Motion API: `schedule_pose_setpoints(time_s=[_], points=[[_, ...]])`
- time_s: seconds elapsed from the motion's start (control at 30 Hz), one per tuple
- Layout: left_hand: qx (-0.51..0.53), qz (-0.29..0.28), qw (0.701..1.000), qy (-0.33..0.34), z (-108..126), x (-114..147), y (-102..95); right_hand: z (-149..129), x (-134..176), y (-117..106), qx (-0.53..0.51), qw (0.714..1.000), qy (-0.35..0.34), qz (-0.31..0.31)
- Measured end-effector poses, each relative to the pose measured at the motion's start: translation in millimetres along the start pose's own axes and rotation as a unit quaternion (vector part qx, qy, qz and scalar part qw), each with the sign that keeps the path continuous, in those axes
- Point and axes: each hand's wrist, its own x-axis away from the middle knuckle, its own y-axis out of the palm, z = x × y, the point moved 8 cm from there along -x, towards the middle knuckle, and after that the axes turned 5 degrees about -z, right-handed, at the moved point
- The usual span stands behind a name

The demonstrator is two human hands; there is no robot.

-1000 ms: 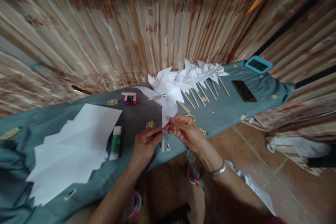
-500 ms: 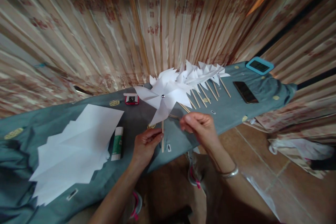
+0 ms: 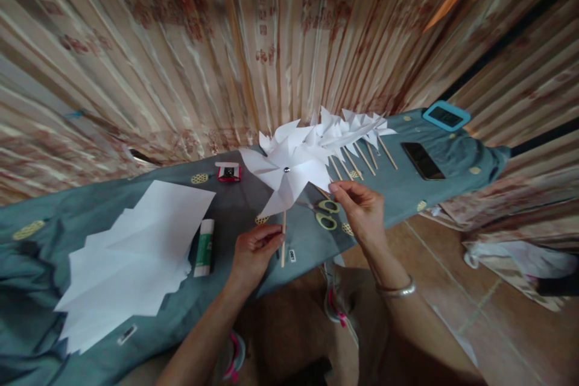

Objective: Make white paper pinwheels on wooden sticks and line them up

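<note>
A white paper pinwheel (image 3: 294, 176) with a shiny pin at its centre faces me on a thin wooden stick (image 3: 283, 253). My left hand (image 3: 256, 253) is closed around that stick, pinching it below the blades. At the pinwheel's right blade, my right hand (image 3: 362, 208) has thumb and fingers pinched together on the blade's tip. Under and beside the right hand lie scissors with yellow-green handles (image 3: 326, 221). Behind the held pinwheel, more white pinwheels (image 3: 346, 129) lie in an overlapping row, their sticks pointing towards me.
A fanned stack of white paper (image 3: 131, 259) covers the table's left part, beside a green glue stick (image 3: 205, 247). A small red box (image 3: 228, 174) sits behind. To the right are a phone (image 3: 422, 160) and a blue-framed device (image 3: 446, 115). A curtain (image 3: 217, 60) hangs behind the table.
My right hand has moved right and up to the blade's tip, uncovering the scissor handles. The pinwheel in my left hand has shifted slightly right.
</note>
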Motion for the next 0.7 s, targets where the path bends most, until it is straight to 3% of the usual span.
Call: schedule_pose_setpoints(time_s=[0.37, 0.7], points=[[0.039, 0.019, 0.999, 0.0, -1, -2, -3.0, 15, 26, 56, -0.12, 0.974, 0.132, -0.142], [0.032, 0.009, 0.999, 0.016, 2, -3, 1.6, 10, 48, 101, -0.164, 0.939, 0.142, -0.266]])
